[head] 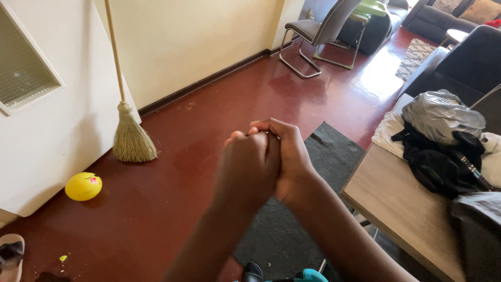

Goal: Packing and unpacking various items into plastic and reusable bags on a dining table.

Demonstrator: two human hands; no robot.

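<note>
- The straw broom with the pale wooden handle point(127, 117) is the nearest tool to my hands: it leans upright against the cream wall, bristles on the dark red floor point(209, 130), up and to the left of my hands and well apart from them.
- Its long axis runs almost vertical, tilting slightly so the handle top leans left and out of the head view.
- My left hand point(248, 169) and right hand point(287, 159) are pressed together in front of me, the right's fingers wrapped over the left. I see nothing between them; whether they enclose something small I cannot tell.
- My left hand is on the broom's side, so it is the nearer of the two.
- A yellow ball with a painted face point(83, 186) lies on the floor below the broom, near the white door point(47, 141).
- To my right, a light wooden table point(402, 209) carries a heap of black and grey clothing point(443, 141).
- A dark grey mat point(323, 156) lies under my hands.
</note>
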